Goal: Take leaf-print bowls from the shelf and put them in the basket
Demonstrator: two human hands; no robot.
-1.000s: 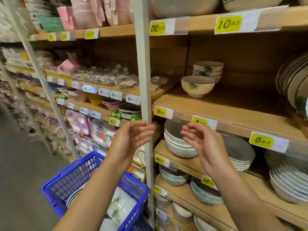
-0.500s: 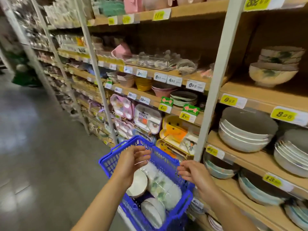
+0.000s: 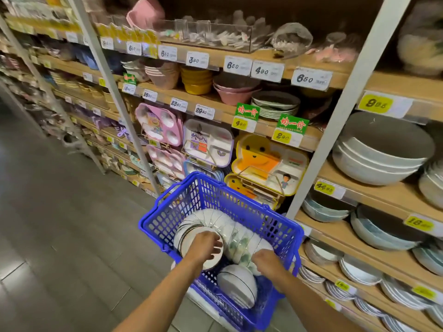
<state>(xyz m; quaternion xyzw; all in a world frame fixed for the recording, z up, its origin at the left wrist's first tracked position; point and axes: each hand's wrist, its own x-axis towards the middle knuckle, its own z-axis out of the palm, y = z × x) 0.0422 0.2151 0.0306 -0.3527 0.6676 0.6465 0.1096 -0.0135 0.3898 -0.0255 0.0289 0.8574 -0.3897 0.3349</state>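
A blue plastic basket (image 3: 217, 200) stands low in front of the shelves. Inside it, a row of white leaf-print bowls (image 3: 241, 243) lies on its side, and a white bowl with a dark rim (image 3: 237, 285) lies at the near end. My left hand (image 3: 203, 245) reaches into the basket, its fingers curled over the end bowl at the left of the row. My right hand (image 3: 267, 262) is curled onto the right end of the same row. A blurred leaf-print bowl (image 3: 422, 44) stays on the upper right shelf.
Wooden shelves (image 3: 359, 188) on the right carry stacked white and grey bowls (image 3: 381, 154) and plates. Children's divided trays (image 3: 206, 144) hang behind the basket. A white upright post (image 3: 335, 125) stands just right of the basket. Grey tiled floor (image 3: 60, 224) opens to the left.
Both hands dropped from in front of the shelf down into the basket and now hold the row of bowls. The view swung left and downward.
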